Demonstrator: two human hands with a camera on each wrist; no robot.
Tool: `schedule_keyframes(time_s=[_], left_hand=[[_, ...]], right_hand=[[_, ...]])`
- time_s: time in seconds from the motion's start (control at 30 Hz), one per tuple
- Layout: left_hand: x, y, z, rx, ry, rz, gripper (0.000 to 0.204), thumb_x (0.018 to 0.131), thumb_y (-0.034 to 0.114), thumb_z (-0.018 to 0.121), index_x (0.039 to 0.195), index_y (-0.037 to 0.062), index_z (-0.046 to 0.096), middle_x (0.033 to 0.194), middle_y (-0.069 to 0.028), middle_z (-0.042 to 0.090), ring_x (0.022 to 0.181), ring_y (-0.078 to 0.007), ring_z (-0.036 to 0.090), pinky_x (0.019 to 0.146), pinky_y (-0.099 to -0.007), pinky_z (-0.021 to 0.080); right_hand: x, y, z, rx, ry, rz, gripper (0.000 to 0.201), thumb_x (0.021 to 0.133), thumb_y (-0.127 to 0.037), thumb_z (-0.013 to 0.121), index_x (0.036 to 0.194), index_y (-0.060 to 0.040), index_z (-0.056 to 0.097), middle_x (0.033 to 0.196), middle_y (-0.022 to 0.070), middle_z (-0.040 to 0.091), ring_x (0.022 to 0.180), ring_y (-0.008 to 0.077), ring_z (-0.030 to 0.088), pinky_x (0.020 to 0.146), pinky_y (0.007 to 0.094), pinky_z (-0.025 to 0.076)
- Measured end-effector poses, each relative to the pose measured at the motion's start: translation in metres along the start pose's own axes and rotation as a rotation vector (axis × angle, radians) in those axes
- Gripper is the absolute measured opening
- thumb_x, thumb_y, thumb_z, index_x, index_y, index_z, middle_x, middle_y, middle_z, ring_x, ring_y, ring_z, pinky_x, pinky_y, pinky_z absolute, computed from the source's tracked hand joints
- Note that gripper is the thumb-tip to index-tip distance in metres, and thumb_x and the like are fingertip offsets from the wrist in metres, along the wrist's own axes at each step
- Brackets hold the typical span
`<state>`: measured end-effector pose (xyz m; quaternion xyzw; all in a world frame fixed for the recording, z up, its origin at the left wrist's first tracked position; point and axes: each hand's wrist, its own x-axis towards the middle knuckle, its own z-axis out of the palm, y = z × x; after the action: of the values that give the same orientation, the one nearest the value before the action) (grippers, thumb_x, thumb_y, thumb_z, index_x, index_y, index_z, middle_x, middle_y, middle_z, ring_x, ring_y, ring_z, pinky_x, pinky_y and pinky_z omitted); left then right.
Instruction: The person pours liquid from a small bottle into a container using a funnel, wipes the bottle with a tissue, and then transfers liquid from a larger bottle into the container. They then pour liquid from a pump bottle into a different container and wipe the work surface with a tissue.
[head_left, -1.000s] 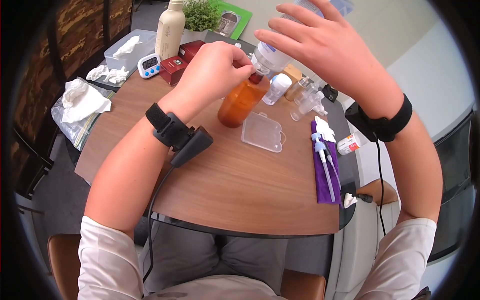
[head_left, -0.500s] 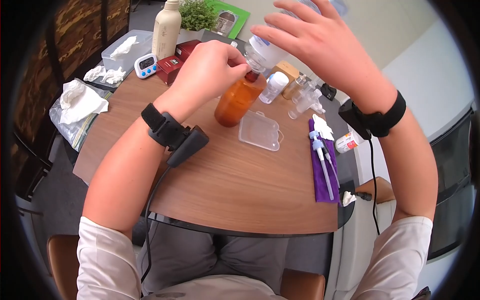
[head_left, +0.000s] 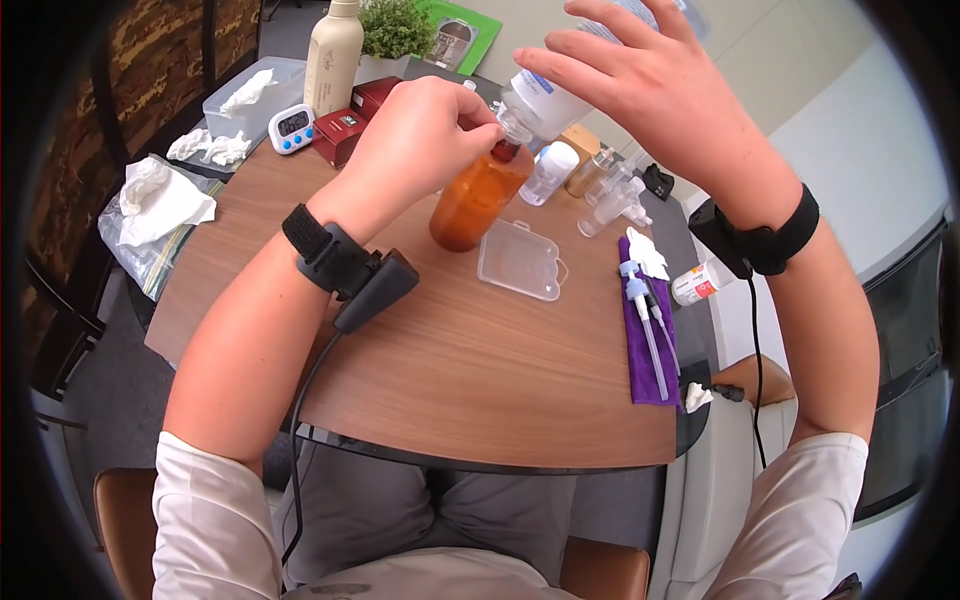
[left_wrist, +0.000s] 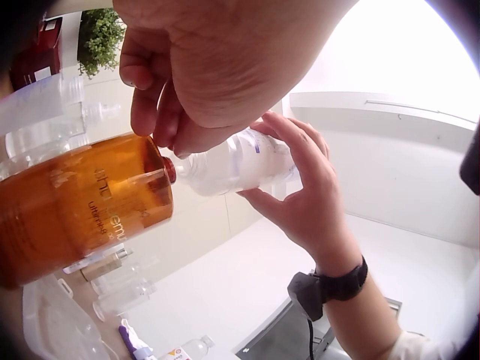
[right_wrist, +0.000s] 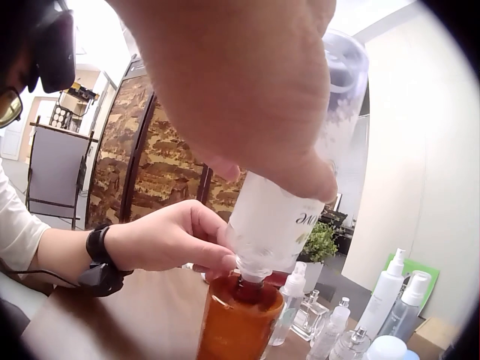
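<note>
An amber bottle (head_left: 478, 208) with printed lettering and liquid inside stands on the wooden table (head_left: 430, 350). Above it, a clear bottle (head_left: 545, 105) with a white label is turned upside down, its mouth right at the amber bottle's red-brown neck (right_wrist: 255, 292). My right hand (head_left: 665, 100) grips the clear bottle's body from above, fingers spread round it. With thumb and fingers, my left hand (head_left: 425, 130) pinches the clear bottle's neck (right_wrist: 253, 268) where the two mouths meet. Part of that joint is hidden behind the fingers in the head view.
Close by lies a clear plastic case (head_left: 520, 262). Behind stand a white-capped bottle (head_left: 548, 173) and several small bottles. Pump tops (head_left: 640, 290) lie on a purple cloth (head_left: 655, 375) at right. At left are a timer (head_left: 292, 130), red boxes (head_left: 340, 137) and a tall beige bottle (head_left: 333, 60).
The clear bottle and my right hand dipped slightly left, then came back to the right. My left hand keeps its pinch, and the amber bottle stays standing in place.
</note>
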<state>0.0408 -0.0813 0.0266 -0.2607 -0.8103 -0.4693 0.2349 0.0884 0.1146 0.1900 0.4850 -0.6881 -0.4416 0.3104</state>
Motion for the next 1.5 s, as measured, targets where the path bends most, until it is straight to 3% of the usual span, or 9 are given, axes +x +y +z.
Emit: schedule_keyframes(time_s=[0.83, 1.03, 1.1, 1.2, 1.4, 1.5], left_hand=[[0.000, -0.003, 0.001, 0.009, 0.003, 0.017, 0.022, 0.092, 0.017, 0.077, 0.097, -0.0042, 0.080, 0.085, -0.0163, 0.078, 0.075, -0.0218, 0.075, 0.074, -0.0341, 0.059], [0.000, -0.002, 0.000, 0.013, 0.002, 0.022, 0.022, 0.092, 0.017, 0.077, 0.097, -0.0036, 0.080, 0.085, -0.0167, 0.078, 0.075, -0.0224, 0.075, 0.073, -0.0344, 0.059], [-0.001, -0.001, 0.000, 0.017, 0.000, 0.017, 0.022, 0.092, 0.017, 0.077, 0.097, -0.0035, 0.081, 0.084, -0.0167, 0.078, 0.076, -0.0226, 0.075, 0.073, -0.0344, 0.059], [-0.001, 0.000, 0.000, 0.020, 0.005, 0.008, 0.021, 0.092, 0.017, 0.077, 0.097, -0.0029, 0.081, 0.084, -0.0165, 0.078, 0.076, -0.0229, 0.075, 0.073, -0.0345, 0.059], [-0.002, -0.001, -0.001, 0.008, 0.002, 0.014, 0.021, 0.091, 0.017, 0.077, 0.098, -0.0023, 0.081, 0.084, -0.0164, 0.078, 0.076, -0.0232, 0.075, 0.073, -0.0341, 0.058], [-0.003, -0.002, 0.002, 0.003, 0.011, 0.029, 0.021, 0.091, 0.017, 0.077, 0.097, -0.0023, 0.081, 0.083, -0.0160, 0.078, 0.074, -0.0225, 0.074, 0.071, -0.0343, 0.058]], right_hand=[[0.006, 0.004, 0.001, 0.054, -0.013, -0.025, 0.037, 0.100, -0.014, 0.059, 0.136, -0.0204, 0.066, 0.114, 0.0009, 0.069, 0.131, 0.0236, 0.057, 0.128, 0.0573, 0.020], [0.003, -0.004, 0.000, 0.007, 0.003, -0.017, 0.038, 0.095, -0.014, 0.062, 0.132, -0.0177, 0.066, 0.114, 0.0021, 0.067, 0.128, 0.0232, 0.058, 0.126, 0.0561, 0.025], [0.000, -0.012, 0.010, -0.050, 0.140, 0.030, 0.047, 0.085, -0.007, 0.070, 0.129, -0.0190, 0.066, 0.119, 0.0013, 0.068, 0.120, 0.0237, 0.063, 0.109, 0.0399, 0.049], [-0.012, -0.015, 0.027, -0.024, 0.182, 0.075, 0.033, 0.083, -0.009, 0.072, 0.116, -0.0137, 0.069, 0.107, 0.0013, 0.067, 0.108, 0.0226, 0.065, 0.101, 0.0364, 0.052], [-0.022, -0.023, 0.040, 0.125, 0.186, 0.189, 0.033, 0.085, -0.009, 0.069, 0.119, -0.0117, 0.066, 0.108, 0.0020, 0.066, 0.106, 0.0246, 0.065, 0.099, 0.0390, 0.051], [-0.011, -0.016, 0.030, 0.107, 0.179, 0.111, 0.034, 0.086, -0.008, 0.068, 0.120, -0.0127, 0.066, 0.109, 0.0017, 0.067, 0.108, 0.0244, 0.065, 0.106, 0.0423, 0.049]])
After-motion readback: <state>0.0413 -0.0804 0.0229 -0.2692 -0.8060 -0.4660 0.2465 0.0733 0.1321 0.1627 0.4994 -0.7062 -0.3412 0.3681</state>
